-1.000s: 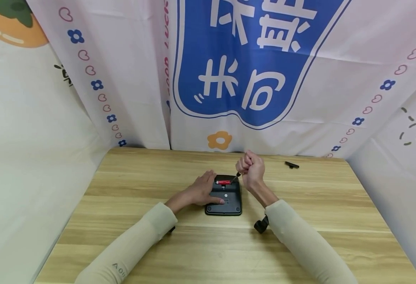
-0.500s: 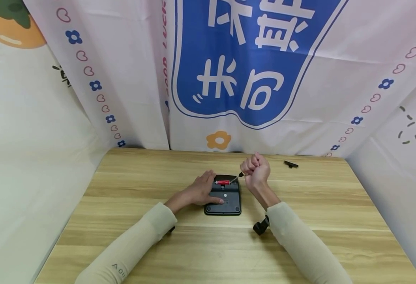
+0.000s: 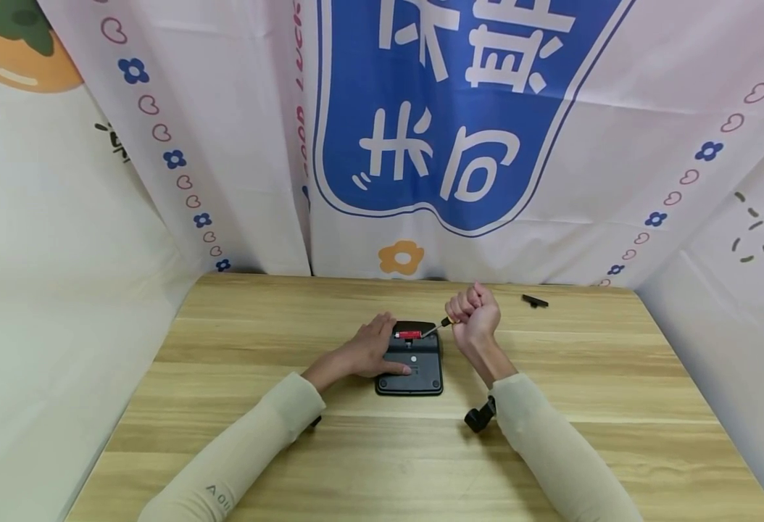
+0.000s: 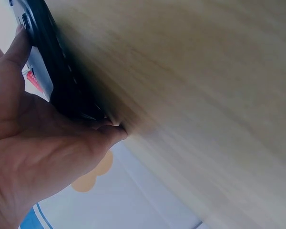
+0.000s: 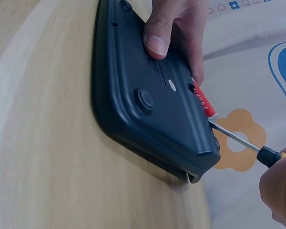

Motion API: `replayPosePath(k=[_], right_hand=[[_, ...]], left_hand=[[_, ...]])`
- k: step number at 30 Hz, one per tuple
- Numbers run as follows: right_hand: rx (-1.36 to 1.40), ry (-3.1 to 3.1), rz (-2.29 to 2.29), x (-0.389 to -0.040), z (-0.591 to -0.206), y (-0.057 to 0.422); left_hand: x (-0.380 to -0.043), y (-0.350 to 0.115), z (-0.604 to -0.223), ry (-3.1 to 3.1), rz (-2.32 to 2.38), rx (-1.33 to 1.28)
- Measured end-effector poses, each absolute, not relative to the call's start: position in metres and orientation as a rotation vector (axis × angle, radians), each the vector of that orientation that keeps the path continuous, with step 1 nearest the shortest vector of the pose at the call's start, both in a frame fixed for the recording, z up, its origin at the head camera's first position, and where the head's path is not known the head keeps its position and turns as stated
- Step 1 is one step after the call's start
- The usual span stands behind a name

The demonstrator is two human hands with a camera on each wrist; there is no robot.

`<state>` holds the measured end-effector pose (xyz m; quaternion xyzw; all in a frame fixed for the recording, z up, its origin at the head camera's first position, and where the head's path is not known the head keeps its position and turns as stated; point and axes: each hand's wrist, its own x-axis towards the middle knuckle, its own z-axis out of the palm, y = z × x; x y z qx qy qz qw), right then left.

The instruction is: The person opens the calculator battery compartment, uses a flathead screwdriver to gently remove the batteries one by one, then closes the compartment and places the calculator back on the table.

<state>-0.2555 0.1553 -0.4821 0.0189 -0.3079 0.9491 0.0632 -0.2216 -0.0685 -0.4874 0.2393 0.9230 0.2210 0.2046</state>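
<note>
A black calculator-like device [image 3: 425,380] lies back side up on the table. A red battery [image 3: 409,335] sits in its open compartment near the far end. My left hand [image 3: 364,351] holds the device at its left side, thumb on the back and fingers along the far left edge. My right hand [image 3: 476,320] grips a screwdriver [image 5: 238,137] by its black and yellow handle, most of which the fist hides. The metal shaft slopes down leftward, its tip at the right end of the battery in the right wrist view. The device's front is hidden.
A small black cover [image 3: 535,301] lies on the wooden table [image 3: 382,464] to the far right of the device. A printed cloth [image 3: 356,246] hangs along the table's back edge. Black wrist straps [image 3: 480,416] show below the sleeves.
My right hand has shifted right and a little nearer, so the screwdriver leans lower and more of it shows. The tip stays by the battery's right end. The left hand keeps its place.
</note>
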Motion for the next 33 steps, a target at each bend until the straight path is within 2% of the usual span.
replayPosePath(k=[16, 33], right_hand=[[0.095, -1.039, 2.845, -0.255, -0.480, 0.155], [0.021, -1.035, 2.872, -0.255, -0.474, 0.160]], left_hand=[[-0.229, -0.069, -0.502, 2.561, 0.621, 0.650], [-0.222, -0.070, -0.489, 2.569, 0.607, 0.660]])
